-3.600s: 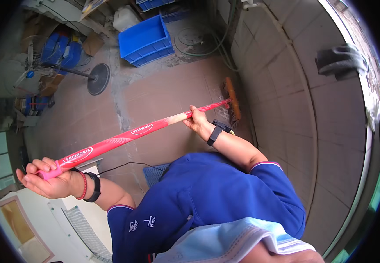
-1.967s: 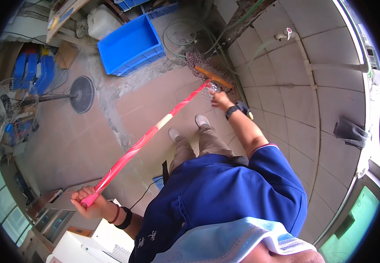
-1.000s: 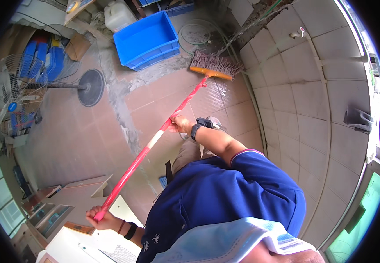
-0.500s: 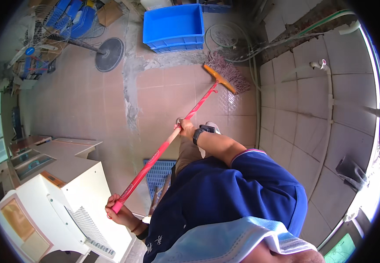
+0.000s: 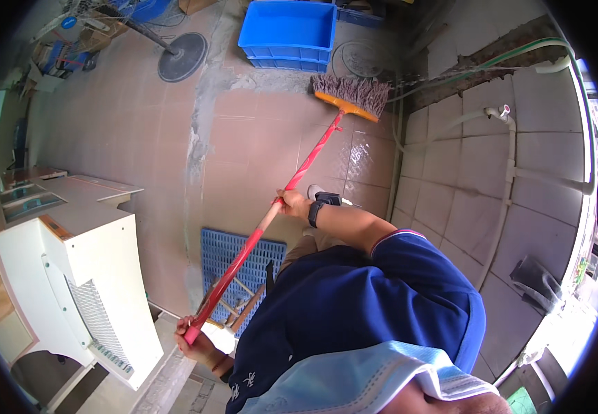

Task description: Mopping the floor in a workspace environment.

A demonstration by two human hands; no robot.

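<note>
A mop (image 5: 314,153) with a long red handle, an orange crosspiece and greyish-purple strands reaches diagonally across the view. Its strands lie on the tiled floor (image 5: 243,148) in front of the blue crates. Around the handle's lower end my left hand (image 5: 194,341) is closed. Higher up the handle, near a bare pale stretch of it, my right hand (image 5: 292,203) grips with wrapped fingers. Wet, shiny tiles show just right of the handle below the mop head.
Stacked blue crates (image 5: 286,52) stand at the far side. A fan's round base (image 5: 183,58) is at far left. Left of me is a white cabinet-like unit (image 5: 109,276). A blue slatted pallet (image 5: 216,252) lies beside my legs. Pipes (image 5: 511,165) and a hose (image 5: 451,83) run along the right wall.
The mop head has turned and moved slightly up and left, so its strands now point away from me. Both hands keep their hold on the handle. The view has shifted, showing more pallet.
</note>
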